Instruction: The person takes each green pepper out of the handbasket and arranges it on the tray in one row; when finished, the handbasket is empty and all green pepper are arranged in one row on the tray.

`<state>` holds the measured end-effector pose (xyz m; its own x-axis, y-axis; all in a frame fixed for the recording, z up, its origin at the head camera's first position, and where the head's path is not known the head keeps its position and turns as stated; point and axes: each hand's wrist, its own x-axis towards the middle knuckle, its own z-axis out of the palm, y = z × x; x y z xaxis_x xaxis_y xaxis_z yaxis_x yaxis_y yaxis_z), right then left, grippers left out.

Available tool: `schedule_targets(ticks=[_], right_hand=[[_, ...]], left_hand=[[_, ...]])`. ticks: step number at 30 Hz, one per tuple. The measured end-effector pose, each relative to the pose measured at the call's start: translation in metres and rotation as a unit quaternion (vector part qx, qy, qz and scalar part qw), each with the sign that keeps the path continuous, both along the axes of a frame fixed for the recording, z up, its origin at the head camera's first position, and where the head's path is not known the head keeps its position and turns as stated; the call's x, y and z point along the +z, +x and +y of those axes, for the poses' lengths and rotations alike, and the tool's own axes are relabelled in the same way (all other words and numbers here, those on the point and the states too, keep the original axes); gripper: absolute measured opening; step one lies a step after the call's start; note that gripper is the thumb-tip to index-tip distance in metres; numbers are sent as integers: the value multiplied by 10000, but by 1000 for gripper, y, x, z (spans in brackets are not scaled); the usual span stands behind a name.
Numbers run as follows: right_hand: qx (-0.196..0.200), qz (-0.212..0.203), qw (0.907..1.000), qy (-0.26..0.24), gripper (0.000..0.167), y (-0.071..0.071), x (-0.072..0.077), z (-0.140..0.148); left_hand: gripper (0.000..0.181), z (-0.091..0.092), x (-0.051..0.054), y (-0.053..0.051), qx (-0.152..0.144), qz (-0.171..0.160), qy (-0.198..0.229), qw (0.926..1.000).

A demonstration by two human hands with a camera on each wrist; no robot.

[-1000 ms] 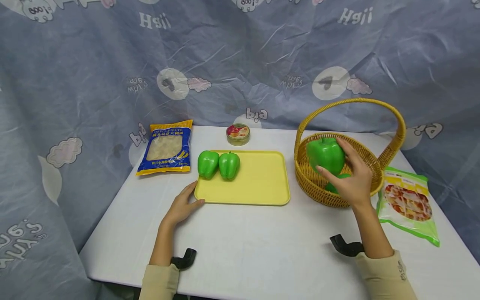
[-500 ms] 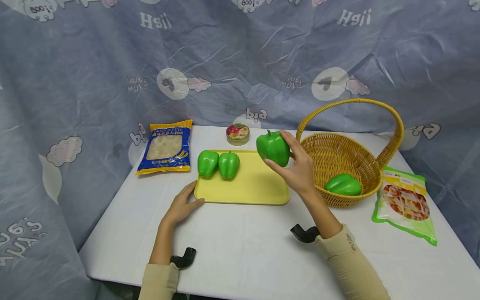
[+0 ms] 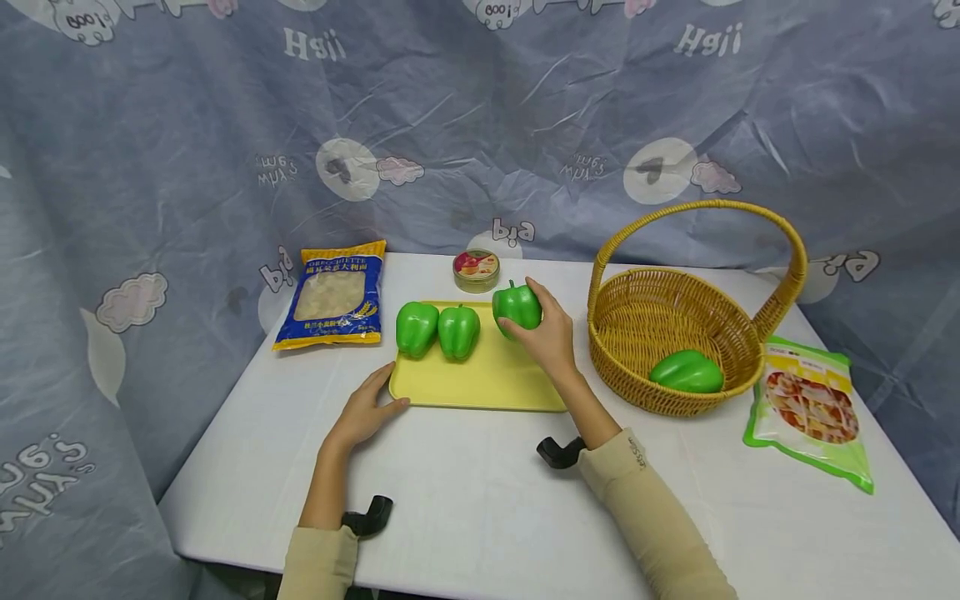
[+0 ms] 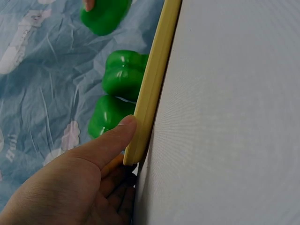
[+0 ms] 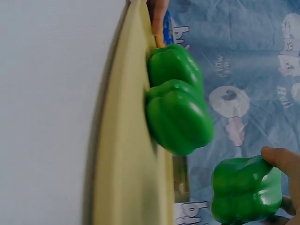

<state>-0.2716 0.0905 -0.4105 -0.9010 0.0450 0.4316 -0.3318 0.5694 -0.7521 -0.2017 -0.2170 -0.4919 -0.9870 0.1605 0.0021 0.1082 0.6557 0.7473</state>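
Two green peppers point(image 3: 416, 329) point(image 3: 459, 332) stand side by side at the left of a yellow tray point(image 3: 487, 385). My right hand point(image 3: 551, 337) grips a third green pepper point(image 3: 516, 307) between thumb and fingers over the tray's right half; the right wrist view shows this pepper point(image 5: 246, 190) held above the tray surface. My left hand point(image 3: 363, 412) rests at the tray's front left corner, and in the left wrist view its thumb point(image 4: 123, 133) lies on the tray rim point(image 4: 152, 89), fingers relaxed along the outer side. A fourth green pepper point(image 3: 687, 371) lies inside the wicker basket point(image 3: 637, 385).
A blue and yellow pasta bag point(image 3: 332, 296) lies at the back left. Behind the tray stands a small round tin point(image 3: 476, 270). The basket's tall handle point(image 3: 787, 292) arches up, and a green and white food bag point(image 3: 813, 404) lies right of the basket.
My right hand has carried its pepper left from above the basket to over the tray, and lowered it. My left hand has stayed at the tray corner.
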Motion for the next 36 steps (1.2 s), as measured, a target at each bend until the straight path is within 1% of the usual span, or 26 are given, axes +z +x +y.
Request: schedule_targets(ticks=[2, 5, 7, 10, 14, 17, 25, 36], right_hand=[[-106, -411, 9991, -22, 78, -4, -9, -3], [-229, -913, 9955, -60, 78, -7, -20, -5], [-316, -1154, 9928, -19, 78, -9, -28, -6], [-335, -1353, 9902, 89, 78, -11, -37, -8], [-108, -1437, 9895, 115, 82, -12, -44, -11], [111, -1490, 9887, 122, 84, -12, -46, -14], [562, -1549, 9860, 268, 84, -7, -44, -21], [643, -1456, 9868, 305, 84, -8, -44, -22]], left_hand=[[77, 0, -1, 0, -18, 11, -2, 10000], [77, -1, -2, 0, -23, 57, -15, 10000], [77, -1, -2, 0, -38, 82, -41, 10000], [76, -1, -3, 1, -47, 82, -69, 9999], [76, -1, -3, 1, -35, 74, -81, 9999], [76, -1, -3, 1, -14, 73, -88, 9999], [76, 1, -1, 1, -35, 59, -48, 10000], [77, 0, -1, 0, -8, 12, -44, 10000]])
